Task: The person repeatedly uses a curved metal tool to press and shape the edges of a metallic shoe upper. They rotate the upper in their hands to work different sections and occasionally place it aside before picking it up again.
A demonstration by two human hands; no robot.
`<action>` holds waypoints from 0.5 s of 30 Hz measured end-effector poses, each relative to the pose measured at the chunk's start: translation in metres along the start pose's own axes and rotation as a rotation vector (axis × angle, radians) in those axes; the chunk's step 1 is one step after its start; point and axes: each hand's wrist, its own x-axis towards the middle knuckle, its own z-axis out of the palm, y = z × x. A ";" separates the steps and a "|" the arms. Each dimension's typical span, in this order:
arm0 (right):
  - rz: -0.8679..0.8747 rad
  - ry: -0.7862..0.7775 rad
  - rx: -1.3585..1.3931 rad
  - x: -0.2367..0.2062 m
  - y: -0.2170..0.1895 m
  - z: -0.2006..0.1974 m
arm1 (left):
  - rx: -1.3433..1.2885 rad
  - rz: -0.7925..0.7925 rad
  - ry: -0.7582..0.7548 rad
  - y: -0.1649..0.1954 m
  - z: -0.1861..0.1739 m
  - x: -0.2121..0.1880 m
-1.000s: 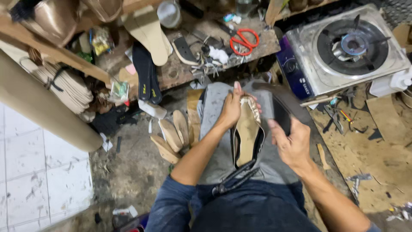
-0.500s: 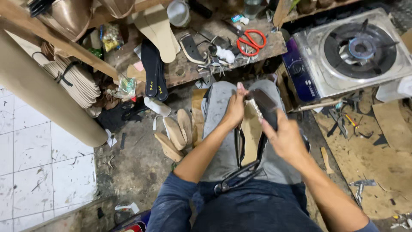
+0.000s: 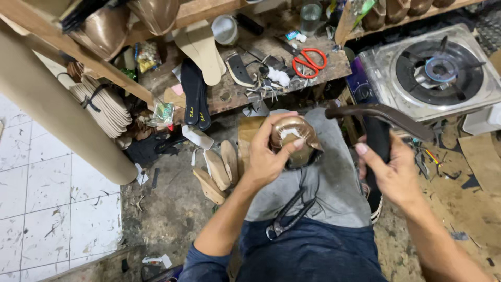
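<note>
My left hand (image 3: pixel 270 154) grips a bronze shoe upper on its last (image 3: pixel 294 137), held upright over my lap with the toe end toward me. My right hand (image 3: pixel 391 175) is closed around the dark handle of a hammer-like tool (image 3: pixel 379 116), whose curved dark head reaches from above the shoe toward the stove. The tool is raised to the right of the shoe, apart from it. Black pincers (image 3: pixel 288 218) lie on the grey cloth (image 3: pixel 334 183) over my thighs.
A wooden bench (image 3: pixel 229 89) ahead carries red scissors (image 3: pixel 309 61), insoles and small tools. A gas stove (image 3: pixel 437 70) stands at the right. Stacked soles (image 3: pixel 102 107) and a thick tan roll (image 3: pixel 57 109) lie left. Wooden lasts (image 3: pixel 216 172) rest on the littered floor.
My left hand has turned the shoe from sole-up flat on my lap to upright. My right hand left the shoe and now holds the dark tool raised at the right.
</note>
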 end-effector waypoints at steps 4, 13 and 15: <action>-0.119 -0.148 -0.181 0.012 -0.054 -0.008 | 0.138 0.112 -0.063 0.025 -0.013 0.024; -0.444 -0.289 -0.576 0.009 -0.137 -0.007 | 0.278 0.092 -0.022 0.029 -0.009 0.017; -0.427 -0.343 -0.682 0.013 -0.142 -0.002 | 0.282 0.084 -0.032 0.031 -0.011 0.017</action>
